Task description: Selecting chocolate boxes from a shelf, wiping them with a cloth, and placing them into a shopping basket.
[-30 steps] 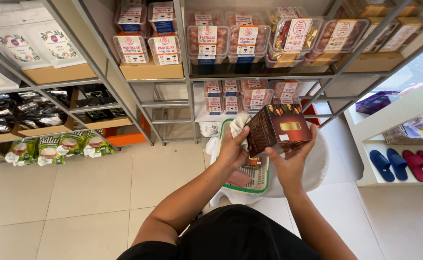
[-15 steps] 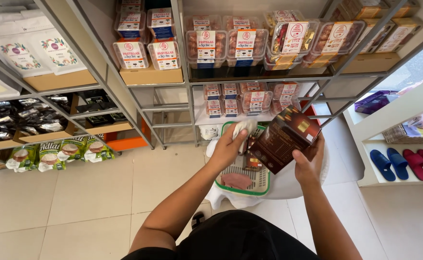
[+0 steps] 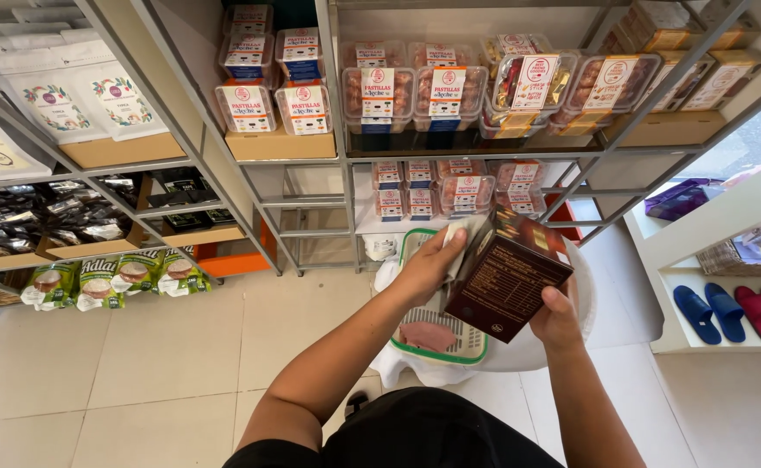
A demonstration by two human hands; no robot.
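Right hand (image 3: 556, 319) fingers grip dark brown box (image 3: 508, 282), left hand (image 3: 432, 264) presses a cloth (image 3: 465, 238) on it w/ wiping seemingly midway, above basket (image 3: 439, 348).

Grey metal shelves (image 3: 476, 152) with clear lidded sweet packs (image 3: 415, 91), over pale tiled floor (image 3: 138, 347).

The dark brown box (image 3: 508, 282) looks like smooth card with a slight sheen, and at its ten o'clock a soft pale cloth (image 3: 460, 236) lies against it. Below, the green-rimmed basket (image 3: 437, 351) is glossy plastic. The shelf frame (image 3: 333, 130) is matt grey metal, the tubs (image 3: 415, 91) clear shiny plastic, the floor (image 3: 138, 347) smooth tile.
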